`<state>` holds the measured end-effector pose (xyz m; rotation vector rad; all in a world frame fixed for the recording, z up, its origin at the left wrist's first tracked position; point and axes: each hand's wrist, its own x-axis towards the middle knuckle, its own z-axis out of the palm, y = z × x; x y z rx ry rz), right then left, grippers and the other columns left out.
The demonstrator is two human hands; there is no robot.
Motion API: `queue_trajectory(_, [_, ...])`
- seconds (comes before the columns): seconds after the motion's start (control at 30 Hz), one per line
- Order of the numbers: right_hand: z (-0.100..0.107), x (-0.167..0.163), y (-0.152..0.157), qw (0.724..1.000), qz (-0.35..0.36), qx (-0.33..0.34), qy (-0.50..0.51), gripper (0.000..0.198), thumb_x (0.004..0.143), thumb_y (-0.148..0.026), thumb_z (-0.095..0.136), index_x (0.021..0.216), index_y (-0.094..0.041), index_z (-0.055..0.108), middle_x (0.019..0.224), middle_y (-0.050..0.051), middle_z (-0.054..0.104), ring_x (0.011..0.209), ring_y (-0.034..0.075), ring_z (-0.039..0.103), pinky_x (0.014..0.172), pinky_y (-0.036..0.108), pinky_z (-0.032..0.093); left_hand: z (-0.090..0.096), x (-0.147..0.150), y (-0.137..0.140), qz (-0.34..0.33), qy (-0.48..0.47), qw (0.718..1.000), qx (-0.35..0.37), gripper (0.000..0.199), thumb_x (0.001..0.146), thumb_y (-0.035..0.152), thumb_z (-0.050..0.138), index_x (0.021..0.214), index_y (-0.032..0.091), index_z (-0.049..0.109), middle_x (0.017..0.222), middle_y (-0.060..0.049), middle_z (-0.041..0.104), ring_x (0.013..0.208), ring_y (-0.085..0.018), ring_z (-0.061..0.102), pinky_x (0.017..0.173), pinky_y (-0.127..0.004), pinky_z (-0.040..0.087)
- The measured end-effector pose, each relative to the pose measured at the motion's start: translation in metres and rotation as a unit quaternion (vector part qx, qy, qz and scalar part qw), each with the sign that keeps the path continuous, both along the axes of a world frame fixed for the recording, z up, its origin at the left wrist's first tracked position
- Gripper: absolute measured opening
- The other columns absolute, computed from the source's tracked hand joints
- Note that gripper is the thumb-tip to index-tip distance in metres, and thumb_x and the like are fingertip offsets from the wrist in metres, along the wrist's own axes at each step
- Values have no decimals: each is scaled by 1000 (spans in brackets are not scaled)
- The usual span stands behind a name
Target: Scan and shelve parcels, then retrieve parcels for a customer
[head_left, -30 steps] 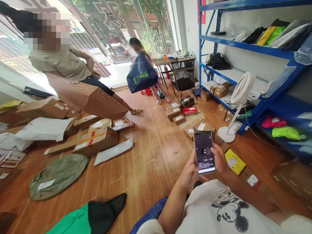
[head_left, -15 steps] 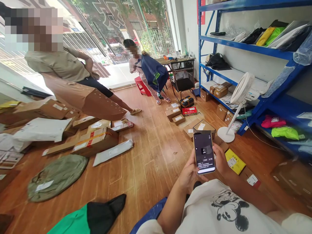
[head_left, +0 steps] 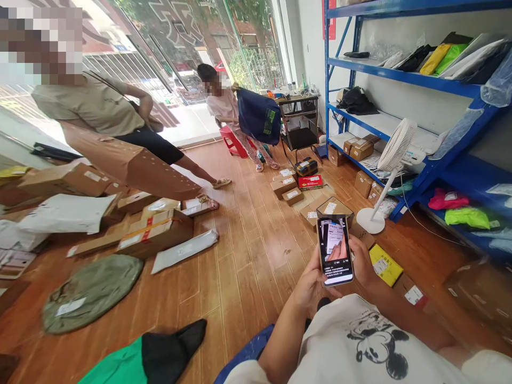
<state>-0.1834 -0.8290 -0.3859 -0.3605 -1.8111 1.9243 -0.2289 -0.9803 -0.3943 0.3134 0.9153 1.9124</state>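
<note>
Upright in front of my lap is a smartphone [head_left: 335,249], its screen showing a photo of a paper label with fingers on it and lines of text below. My left hand [head_left: 309,281] is wrapped round the phone's left side and lower back. At its right edge, my right hand [head_left: 360,259] grips with bent fingers, partly hidden behind the phone. Just beyond the phone lie cardboard boxes [head_left: 335,209], and a yellow parcel [head_left: 384,265] with a label is to the right of my right hand.
A standing person [head_left: 104,106] holds a brown umbrella [head_left: 136,165] at the left. Another sits on a red stool [head_left: 232,143] with a dark blue bag [head_left: 258,114]. Parcels [head_left: 156,232] cover the left floor. A white fan [head_left: 396,149] stands beside blue shelves [head_left: 404,72].
The phone screen has gone from a dark loading picture to a photo of a label. The seated person's blue bag has shifted right. The standing person has moved slightly left in view.
</note>
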Motion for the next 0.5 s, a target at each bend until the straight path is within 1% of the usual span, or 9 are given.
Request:
queue_trajectory(0.1, [-2,-1,0,1000,8,6,7,34,93,-45,45,83,-22,69,83,6,74,78,26,67,77,37,54,2,0,0,1,-5,1000,-5,118,62,10,59,160,44,3,164,-8,30,87,-24,71,52,-29,61])
queue_trajectory(0.13, [-3,-1,0,1000,10,7,13,35,94,-45,44,89,-21,69,88,7,75,83,26,67,80,37,54,2,-1,0,2,-7,1000,-6,117,62,10,59,159,44,4,164,-8,30,87,-23,71,52,-29,61])
queue_trajectory(0.2, [-6,-1,0,999,6,19,39,39,97,-48,42,112,-21,65,108,9,73,100,27,67,92,40,52,3,-1,0,4,-9,1000,-8,117,61,10,59,159,45,5,164,-7,30,87,-23,71,52,-29,61])
queue_trajectory(0.23, [-7,0,0,998,0,39,56,44,99,-50,41,127,-21,59,121,10,69,112,28,63,98,42,50,3,-1,0,4,-9,1000,-9,117,61,9,58,159,45,5,164,-7,30,89,-24,71,52,-28,61])
queue_trajectory(0.27, [-7,1,1,994,-7,71,77,51,100,-53,38,139,-23,49,133,12,61,122,29,58,102,45,48,4,-1,1,4,-9,1000,-9,118,61,9,58,159,45,4,164,-8,29,90,-25,71,52,-28,61])
queue_trajectory(0.33, [-5,3,4,979,-14,168,113,60,102,-59,33,152,-28,35,151,13,44,137,32,44,109,51,42,4,-1,1,6,-10,1000,-9,119,61,9,58,159,44,2,165,-7,28,96,-28,70,54,-28,61])
queue_trajectory(0.4, [0,5,8,956,-4,263,132,62,102,-63,27,155,-32,31,159,11,30,144,35,34,114,56,34,5,0,2,6,-12,1000,-11,119,61,10,58,160,44,3,164,-7,30,102,-29,69,56,-27,61])
queue_trajectory(0.43, [4,5,9,944,7,299,139,62,102,-64,23,156,-35,31,161,9,24,146,36,30,116,58,30,6,0,2,6,-13,1000,-13,118,60,10,59,160,43,4,164,-7,31,103,-29,69,57,-27,61])
queue_trajectory(0.5, [12,4,12,927,32,345,142,63,101,-66,18,156,-38,30,164,6,15,147,38,26,118,61,26,8,1,2,3,-10,1000,-25,117,60,10,59,160,41,8,164,-7,31,102,-29,69,56,-26,60])
